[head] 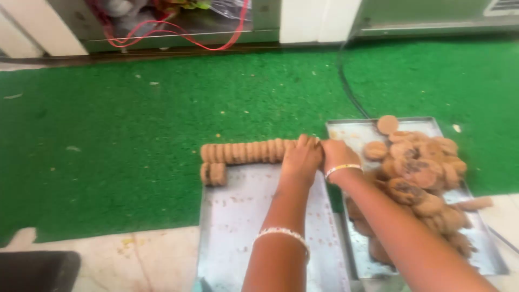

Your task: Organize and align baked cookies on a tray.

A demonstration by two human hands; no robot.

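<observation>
Both hands, left and right, pressed together on right end of biscuit row, stretching leftward along tray; loose pile just right.

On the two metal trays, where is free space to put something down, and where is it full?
The left tray is bare below the row of cookies along its top edge. The right tray is crowded with the cookie pile; only its upper-left corner stays free.

My cookie row lies along the top of the middle tray; the cookie pile fills the right tray.
</observation>
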